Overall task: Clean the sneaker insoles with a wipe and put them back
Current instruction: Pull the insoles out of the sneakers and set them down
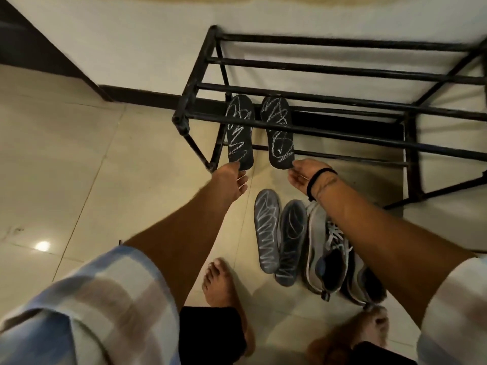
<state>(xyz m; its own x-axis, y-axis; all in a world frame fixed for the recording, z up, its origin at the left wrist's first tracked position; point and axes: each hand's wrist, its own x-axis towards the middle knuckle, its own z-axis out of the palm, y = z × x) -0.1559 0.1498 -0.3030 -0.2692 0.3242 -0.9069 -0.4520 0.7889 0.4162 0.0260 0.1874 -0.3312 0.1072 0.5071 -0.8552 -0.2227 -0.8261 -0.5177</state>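
Head view. Glossy cream floor tiles [66, 159] with thin grout lines, one round light reflection; plain pale wall [131, 35] edged by a dark skirting board. Black metal shoe rack [342, 67] of round parallel bars against the wall.

Two black insoles on the lower rack bars, flat, elongated and round-toed, scribbled with white chalk-like lines: left black insole [239, 130] and right black insole [278, 130], side by side, heels toward the viewer.

Left hand [233, 180] at the heel of the left black insole, fingers curled under its edge, gripping it. Right hand [300, 176], with a black band at the wrist, just beside the heel of the right black insole, fingers loosely bent; contact cannot be told.

Two grey insoles [276, 233] flat on the tiles, touching, likewise scribbled. Grey mesh sneakers [332, 254] with white laces just beside them, partly hidden by the right forearm. Checked sleeves and bare feet below.
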